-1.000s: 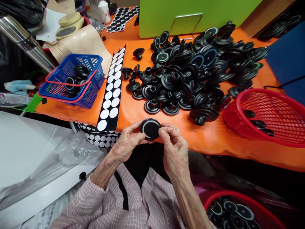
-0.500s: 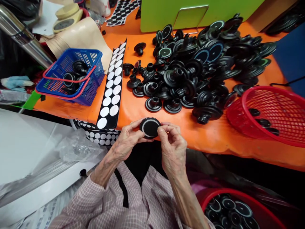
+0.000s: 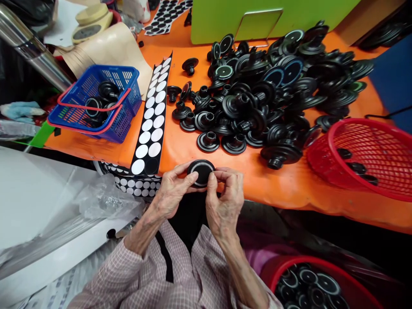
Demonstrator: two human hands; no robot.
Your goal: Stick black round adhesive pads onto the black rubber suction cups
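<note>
A round black disc-shaped part (image 3: 202,175) with a pale ring on its face is held between my two hands, just off the table's front edge. My left hand (image 3: 172,193) grips its left side, the thumb lying on the face. On the other side, my right hand (image 3: 226,201) has its thumb pressed against the right part of the face, fingers curled behind the rim. The disc's underside is hidden. Left of the hands, a black strip of round white stickers (image 3: 149,122) hangs over the table edge; one spot at its lower end is black.
Many similar black parts (image 3: 238,105) are heaped on the orange table (image 3: 185,148). A blue basket (image 3: 124,116) stands left, a red basket (image 3: 328,150) right; both hold some black pieces. Below right, a red tub (image 3: 273,274) contains several ringed discs. A green panel (image 3: 219,19) rises behind.
My right hand has shifted left, its thumb moving from the disc's right rim onto its face. My left thumb has moved further over the face.
</note>
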